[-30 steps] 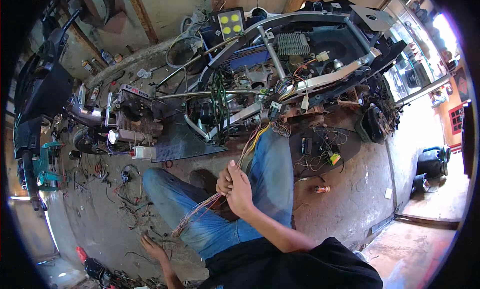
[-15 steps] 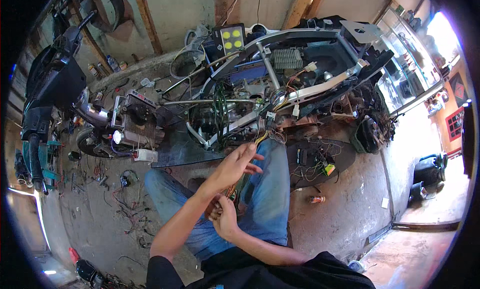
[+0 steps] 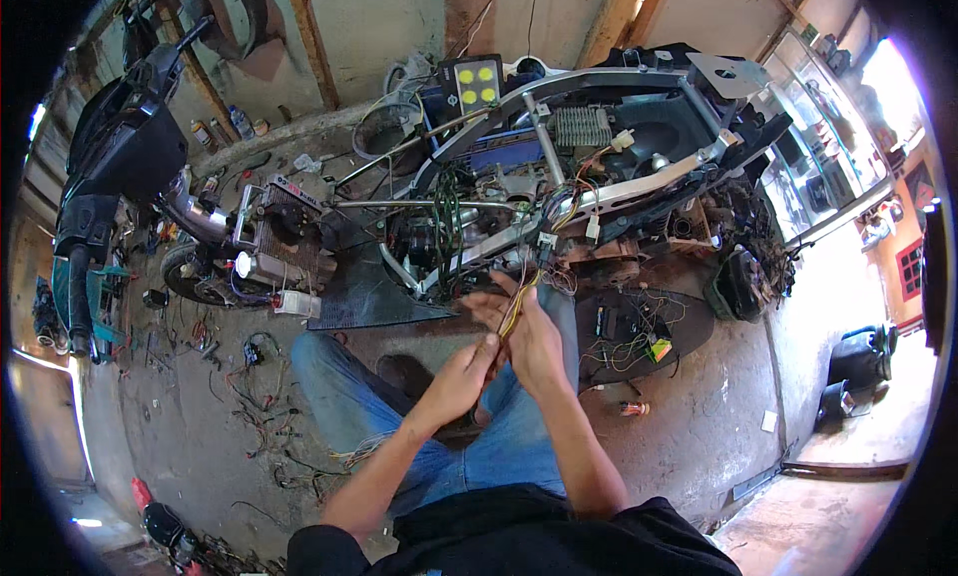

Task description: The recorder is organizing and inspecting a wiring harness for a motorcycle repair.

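A bundle of yellow and dark wires (image 3: 515,312) runs from the motorcycle frame (image 3: 544,142) down toward my lap. My left hand (image 3: 461,378) pinches the bundle between thumb and fingers. Just above it, my right hand (image 3: 537,344) reaches across with fingers stretched out and apart, the wires lying over them and its thumb beside them. Near the frame's lower rail, a white connector (image 3: 546,241) sits at the top of the bundle. Thin loose wire ends (image 3: 361,450) stick out beside my left forearm.
A radiator (image 3: 284,239) and scooter front (image 3: 125,167) stand at left. Scattered wiring (image 3: 261,426) covers the floor there. At right, a dark oval panel (image 3: 689,321) carries wires, beyond a small bottle (image 3: 634,408). A lit lamp (image 3: 477,85) stands behind the frame.
My right hand has moved up from below my left hand to the wires near the frame. My left hand has come down and now pinches the bundle; its fingers were stretched out before.
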Demonstrator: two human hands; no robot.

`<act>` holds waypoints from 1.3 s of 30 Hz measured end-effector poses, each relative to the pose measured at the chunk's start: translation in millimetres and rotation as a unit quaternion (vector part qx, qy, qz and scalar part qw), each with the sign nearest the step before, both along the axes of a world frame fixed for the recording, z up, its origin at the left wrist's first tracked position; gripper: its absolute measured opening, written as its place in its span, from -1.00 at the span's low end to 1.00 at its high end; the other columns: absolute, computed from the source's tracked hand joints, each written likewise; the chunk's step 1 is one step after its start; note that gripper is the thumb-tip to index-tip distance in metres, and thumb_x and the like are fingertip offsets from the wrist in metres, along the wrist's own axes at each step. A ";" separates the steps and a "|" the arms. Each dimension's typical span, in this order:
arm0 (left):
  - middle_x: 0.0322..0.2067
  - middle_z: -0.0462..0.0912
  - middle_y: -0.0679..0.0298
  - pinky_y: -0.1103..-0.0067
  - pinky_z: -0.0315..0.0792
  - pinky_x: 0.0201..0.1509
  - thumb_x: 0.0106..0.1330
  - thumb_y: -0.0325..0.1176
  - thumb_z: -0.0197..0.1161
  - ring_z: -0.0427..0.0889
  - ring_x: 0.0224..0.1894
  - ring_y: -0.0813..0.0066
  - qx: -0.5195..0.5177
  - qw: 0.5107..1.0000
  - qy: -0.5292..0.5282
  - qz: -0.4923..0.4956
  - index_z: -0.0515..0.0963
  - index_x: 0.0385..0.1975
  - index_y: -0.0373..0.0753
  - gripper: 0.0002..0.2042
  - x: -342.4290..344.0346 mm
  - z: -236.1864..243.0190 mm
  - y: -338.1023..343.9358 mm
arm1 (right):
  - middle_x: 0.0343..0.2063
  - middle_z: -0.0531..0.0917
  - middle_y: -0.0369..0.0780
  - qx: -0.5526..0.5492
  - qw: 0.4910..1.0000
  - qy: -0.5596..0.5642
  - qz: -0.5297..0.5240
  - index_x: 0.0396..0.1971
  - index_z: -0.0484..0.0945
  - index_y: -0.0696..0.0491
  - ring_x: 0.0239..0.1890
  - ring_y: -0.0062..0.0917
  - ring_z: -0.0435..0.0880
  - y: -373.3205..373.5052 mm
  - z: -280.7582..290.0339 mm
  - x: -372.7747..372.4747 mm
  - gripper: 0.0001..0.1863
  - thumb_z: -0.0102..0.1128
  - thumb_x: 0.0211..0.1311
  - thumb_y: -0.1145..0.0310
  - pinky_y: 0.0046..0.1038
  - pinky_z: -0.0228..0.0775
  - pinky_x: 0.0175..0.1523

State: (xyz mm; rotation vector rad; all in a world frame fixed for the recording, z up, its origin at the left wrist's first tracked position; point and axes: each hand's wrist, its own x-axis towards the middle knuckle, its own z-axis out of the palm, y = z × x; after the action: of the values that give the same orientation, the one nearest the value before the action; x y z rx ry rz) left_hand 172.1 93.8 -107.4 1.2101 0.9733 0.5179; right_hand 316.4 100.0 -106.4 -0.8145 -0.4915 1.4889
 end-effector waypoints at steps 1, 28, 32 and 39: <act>-0.57 0.43 0.24 0.39 0.35 -0.32 0.65 0.01 -0.17 0.43 -0.49 0.36 0.067 0.998 0.018 -0.003 0.45 -0.38 -0.30 -0.50 -0.5 -4.8 -2.8 | -0.35 0.62 -0.29 -0.028 0.999 -0.007 -0.016 0.15 0.43 0.16 -0.36 -0.55 0.53 1.4 14.0 -1.5 -0.46 -0.24 0.64 -0.03 -0.53 0.36 -0.16; -0.52 0.69 0.10 0.24 0.58 -0.33 0.27 0.05 0.31 0.68 -0.48 0.00 0.134 0.880 0.448 0.084 0.72 -0.29 -0.07 -0.68 -307.4 -58.8 -196.6 | -0.58 0.08 -0.46 -0.023 0.999 -0.007 -0.026 -0.30 0.38 0.03 -0.59 -0.74 -0.02 10.2 -16.1 39.5 -0.78 -0.01 0.60 0.26 -0.57 -0.16 -0.52; -0.50 0.69 0.04 0.21 0.59 -0.29 0.17 -0.10 0.33 0.68 -0.46 -0.05 0.136 0.786 0.578 0.173 0.74 -0.26 -0.07 -0.75 -438.7 -80.4 -269.5 | -0.59 0.08 -0.44 -0.038 0.999 -0.022 -0.025 -0.30 0.41 0.06 -0.60 -0.75 -0.03 14.9 -14.6 49.1 -0.75 -0.02 0.61 0.24 -0.58 -0.15 -0.56; -0.55 0.65 0.03 0.24 0.51 -0.38 0.16 -0.22 0.35 0.66 -0.48 -0.04 0.145 0.663 0.668 0.307 0.68 -0.43 -0.17 -0.84 -531.6 -7.3 -379.3 | -0.57 0.12 -0.44 -0.019 0.999 0.017 0.033 -0.30 0.38 0.05 -0.60 -0.74 -0.04 37.6 -14.5 55.9 -0.78 -0.08 0.63 0.31 -0.56 -0.17 -0.56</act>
State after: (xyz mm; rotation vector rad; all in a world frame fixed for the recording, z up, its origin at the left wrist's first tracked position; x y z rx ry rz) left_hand -359.5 -285.4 -114.7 1.4870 2.7274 0.2029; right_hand 372.3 137.6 -120.9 -0.8090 -0.4695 1.5740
